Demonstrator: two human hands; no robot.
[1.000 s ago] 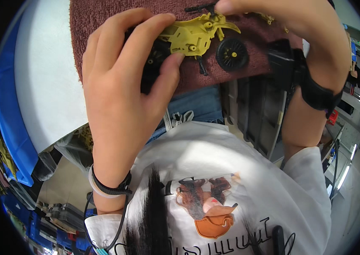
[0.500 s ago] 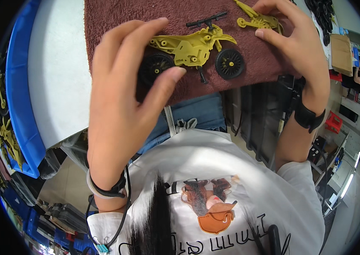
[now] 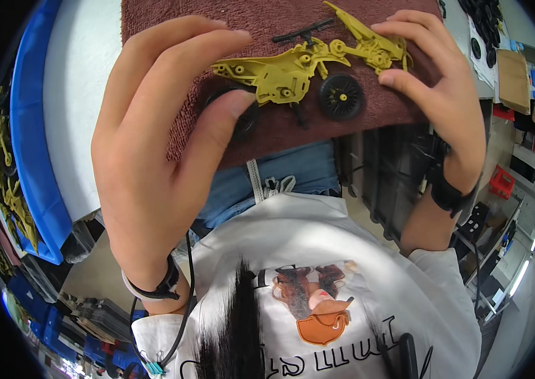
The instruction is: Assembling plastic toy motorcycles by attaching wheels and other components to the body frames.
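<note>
Now the yellow toy motorcycle frame (image 3: pixel 286 72) lies lower on the brown towel (image 3: pixel 267 129) than half a second ago, at 12 o'clock. Left hand (image 3: pixel 154 158): fingers curled, thumb pressing the rear black wheel (image 3: pixel 239 114). Right hand (image 3: pixel 435 95): fingers pinch the yellow fork piece (image 3: pixel 368 41), apparently. Brown cardboard box (image 3: pixel 512 79) at 2 o'clock; blue bin (image 3: pixel 27 139) at 9 o'clock.

— How's the light?
— Bright and even from overhead; soft shadows sit under the left hand (image 3: pixel 160 158) on the brown towel (image 3: pixel 356 120).
— Sharpness?
— Centre crisp, edges bend strongly, corners go black, and the white table (image 3: pixel 84 95) glares slightly.
</note>
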